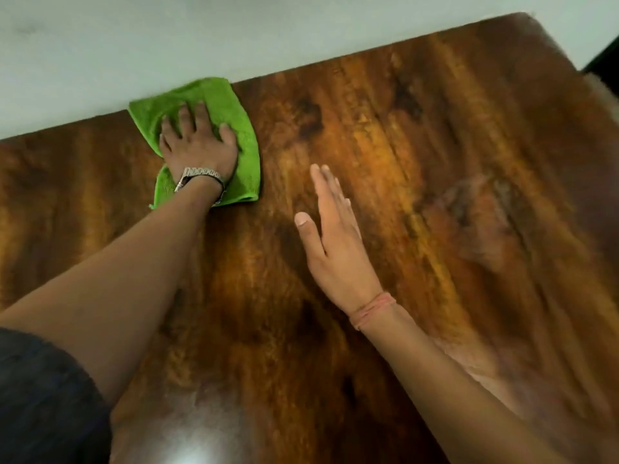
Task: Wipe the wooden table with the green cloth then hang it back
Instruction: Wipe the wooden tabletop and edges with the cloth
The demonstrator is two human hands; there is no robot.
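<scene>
The bright green microfibre cloth lies flat, roughly folded, at the far edge of the glossy, dark-grained brown wooden table, close to where the tabletop meets the pale wall behind it. The left hand presses down on the middle of the cloth with its fingers spread apart, palm flat, not clutching the fabric; a silver metal watch circles that wrist. The right hand is well apart from the cloth, over the bare middle of the table, open with fingers straight and close together, holding nothing; whether it touches the wood cannot be told. A pinkish thread band wraps its wrist.
</scene>
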